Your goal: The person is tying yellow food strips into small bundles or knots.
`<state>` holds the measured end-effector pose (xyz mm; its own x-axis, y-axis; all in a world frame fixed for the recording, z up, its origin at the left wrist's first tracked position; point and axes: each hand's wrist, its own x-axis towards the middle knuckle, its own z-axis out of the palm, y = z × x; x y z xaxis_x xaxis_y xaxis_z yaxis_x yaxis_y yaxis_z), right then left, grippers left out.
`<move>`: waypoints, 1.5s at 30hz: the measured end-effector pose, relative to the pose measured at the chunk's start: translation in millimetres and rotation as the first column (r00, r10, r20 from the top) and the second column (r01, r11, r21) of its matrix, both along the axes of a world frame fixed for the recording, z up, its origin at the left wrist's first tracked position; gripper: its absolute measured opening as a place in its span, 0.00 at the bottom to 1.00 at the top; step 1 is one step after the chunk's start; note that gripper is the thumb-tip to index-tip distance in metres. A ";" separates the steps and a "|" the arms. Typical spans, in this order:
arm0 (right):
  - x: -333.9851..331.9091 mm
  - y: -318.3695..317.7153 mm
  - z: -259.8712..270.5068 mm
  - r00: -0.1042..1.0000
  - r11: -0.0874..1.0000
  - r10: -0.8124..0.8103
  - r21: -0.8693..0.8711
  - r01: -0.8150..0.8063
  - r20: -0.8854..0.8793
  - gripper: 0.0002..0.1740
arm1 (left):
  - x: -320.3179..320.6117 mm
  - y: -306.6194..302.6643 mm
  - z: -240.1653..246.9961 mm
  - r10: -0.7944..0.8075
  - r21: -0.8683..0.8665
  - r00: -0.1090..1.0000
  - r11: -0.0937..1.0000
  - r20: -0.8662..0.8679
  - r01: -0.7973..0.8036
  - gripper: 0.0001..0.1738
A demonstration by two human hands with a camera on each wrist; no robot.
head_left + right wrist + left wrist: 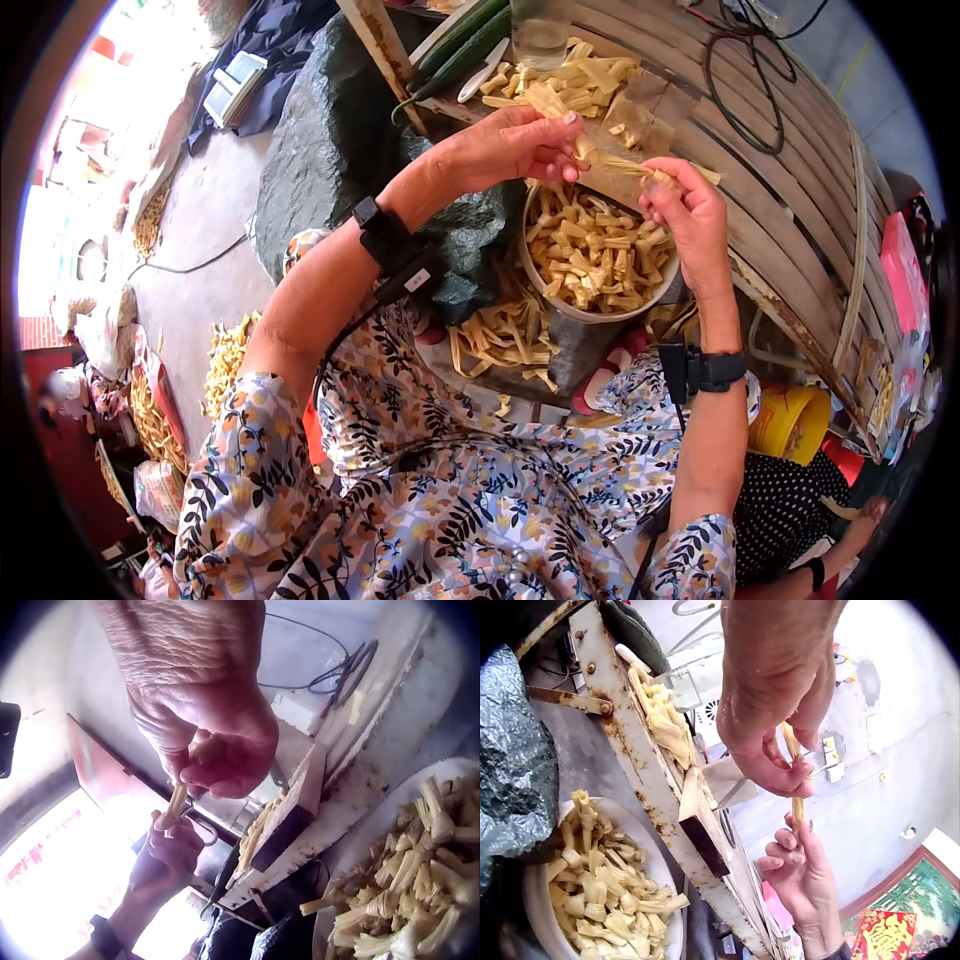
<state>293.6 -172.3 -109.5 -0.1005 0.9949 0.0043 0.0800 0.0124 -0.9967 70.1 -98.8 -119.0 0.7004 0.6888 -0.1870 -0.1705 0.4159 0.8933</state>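
Between my two hands stretches a pale yellow strip point(622, 164), which looks like tofu skin. My left hand point(508, 148) pinches one end between thumb and fingers, with a wider loose piece point(545, 100) standing up at its fingertips. My right hand point(690, 215) grips the other end, its fingers curled in. In the left wrist view the strip point(798, 810) runs straight between the two sets of fingertips. Below the hands stands a white bowl point(592, 317), heaped with knotted yellow strips point(595, 250).
A slatted wooden table point(810, 190) holds more yellow strips point(590, 85), a board point(640, 118), cucumbers point(465, 45), and a black cable point(735, 110). Loose strips point(505, 335) lie below the bowl. Dark plastic sheeting point(320, 150) is at left, a yellow bucket point(790, 420) at right, near another person's arm point(850, 545).
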 end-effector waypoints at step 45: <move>21.9 66.0 -27.5 0.904 0.924 -0.383 -0.073 0.376 -0.190 0.08 | 64.5 75.3 -25.6 0.154 0.338 0.985 0.933 -0.074 -0.121 0.07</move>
